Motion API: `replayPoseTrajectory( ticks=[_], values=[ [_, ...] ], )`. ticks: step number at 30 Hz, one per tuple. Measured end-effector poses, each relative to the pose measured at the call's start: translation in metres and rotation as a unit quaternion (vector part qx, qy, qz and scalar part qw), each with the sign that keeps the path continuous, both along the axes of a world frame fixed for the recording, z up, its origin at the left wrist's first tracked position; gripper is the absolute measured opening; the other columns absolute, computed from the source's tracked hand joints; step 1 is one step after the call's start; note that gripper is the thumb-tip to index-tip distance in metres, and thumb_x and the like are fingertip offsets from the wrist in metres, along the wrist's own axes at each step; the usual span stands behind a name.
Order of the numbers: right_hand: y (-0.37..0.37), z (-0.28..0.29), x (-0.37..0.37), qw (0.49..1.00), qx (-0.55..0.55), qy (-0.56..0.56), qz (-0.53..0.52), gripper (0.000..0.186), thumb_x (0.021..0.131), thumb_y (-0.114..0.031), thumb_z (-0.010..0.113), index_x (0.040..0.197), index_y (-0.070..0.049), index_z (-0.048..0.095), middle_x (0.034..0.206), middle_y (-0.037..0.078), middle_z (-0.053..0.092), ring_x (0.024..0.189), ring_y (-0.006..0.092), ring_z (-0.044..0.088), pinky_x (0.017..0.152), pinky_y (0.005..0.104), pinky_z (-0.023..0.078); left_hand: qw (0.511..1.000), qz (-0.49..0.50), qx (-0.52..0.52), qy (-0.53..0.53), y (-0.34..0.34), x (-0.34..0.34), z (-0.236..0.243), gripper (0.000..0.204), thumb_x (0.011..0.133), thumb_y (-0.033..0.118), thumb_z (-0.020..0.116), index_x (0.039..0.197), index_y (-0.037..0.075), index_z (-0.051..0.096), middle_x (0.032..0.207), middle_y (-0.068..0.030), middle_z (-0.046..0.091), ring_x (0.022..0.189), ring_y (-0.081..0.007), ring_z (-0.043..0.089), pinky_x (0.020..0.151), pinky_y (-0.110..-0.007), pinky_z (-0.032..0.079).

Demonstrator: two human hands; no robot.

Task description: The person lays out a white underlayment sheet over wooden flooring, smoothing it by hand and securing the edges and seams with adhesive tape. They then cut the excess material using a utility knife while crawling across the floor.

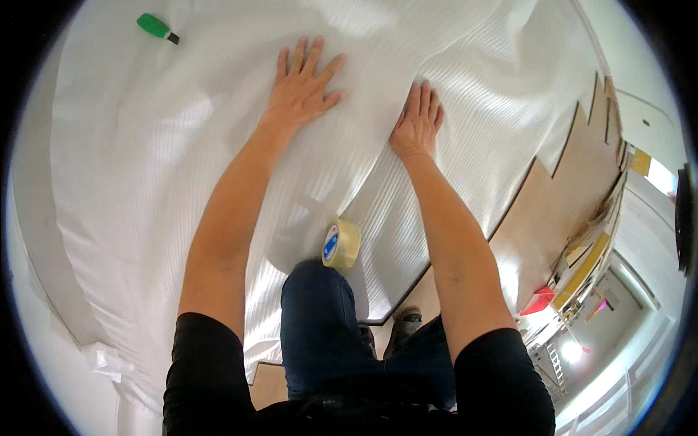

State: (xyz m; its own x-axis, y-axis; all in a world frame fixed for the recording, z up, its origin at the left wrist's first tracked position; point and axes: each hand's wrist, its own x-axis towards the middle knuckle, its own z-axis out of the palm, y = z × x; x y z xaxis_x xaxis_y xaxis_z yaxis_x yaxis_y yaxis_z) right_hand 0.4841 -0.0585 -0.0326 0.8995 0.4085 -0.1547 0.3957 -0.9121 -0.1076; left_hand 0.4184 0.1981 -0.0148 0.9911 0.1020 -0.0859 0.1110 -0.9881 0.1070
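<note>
1. Pressing palm-down on a white ribbed sheet [167, 145], two bare hands reach forward in the head view. The left hand [302, 94] has its fingers fanned wide; the right hand [418, 125] has them straight and nearly together, beside a long crease [372, 174] that may be a fold or an overlap; I cannot tell which.

2. Likely trouble: pushing unevenly with the two hands could bunch the sheet and set wrinkles along that crease. The left knee [314, 287], close to the near edge, could drag it. A roll of clear tape [349, 243], seemingly on its rim just beside the knee, could roll if bumped.

3. The sheet looks thin, shiny and finely ridged, rippled most towards its right side. It covers most of the floor; its right edge meets stepped wood-look planks [542, 196]. A green-handled tool [154, 26] lies near its far left corner.
</note>
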Motion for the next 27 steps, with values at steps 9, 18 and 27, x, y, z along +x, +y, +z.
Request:
replayPoseTrajectory(
  ticks=[9, 18, 27],
  values=[
    [-0.003, 0.000, 0.005, 0.998, 0.069, -0.005, -0.006, 0.064, 0.104, -0.034, 0.040, 0.159, -0.003, 0.030, 0.170, 0.016, 0.023, 0.158, 0.0362, 0.015, 0.128, 0.0547, 0.007, 0.997, -0.054, -0.035, -0.033, -0.042, 0.017, 0.014, 0.056, 0.095, 0.031, 0.062, 0.150, 0.031, 0.051, 0.162, -0.0075, 0.041, 0.152, -0.0323, 0.032, 0.121, -0.064, 0.022],
    [-0.004, 0.000, 0.007, 0.997, 0.080, -0.003, 0.013, 0.064, 0.104, -0.036, 0.039, 0.157, -0.002, 0.032, 0.169, 0.017, 0.023, 0.157, 0.0378, 0.015, 0.126, 0.0580, 0.008, 0.989, -0.122, -0.057, -0.057, -0.070, 0.022, -0.006, 0.065, 0.096, 0.057, 0.057, 0.154, 0.033, 0.046, 0.167, -0.0013, 0.033, 0.154, -0.0307, 0.027, 0.122, -0.063, 0.018],
    [0.003, 0.005, 0.004, 0.993, 0.116, -0.003, 0.023, 0.062, 0.100, -0.027, 0.048, 0.154, 0.001, 0.034, 0.166, 0.020, 0.028, 0.156, 0.0400, 0.018, 0.126, 0.0555, 0.009, 0.981, -0.188, -0.048, -0.021, -0.072, 0.020, 0.004, 0.057, 0.097, 0.052, 0.059, 0.152, 0.048, 0.044, 0.166, 0.0074, 0.034, 0.156, -0.0265, 0.024, 0.124, -0.060, 0.019]
  ],
)
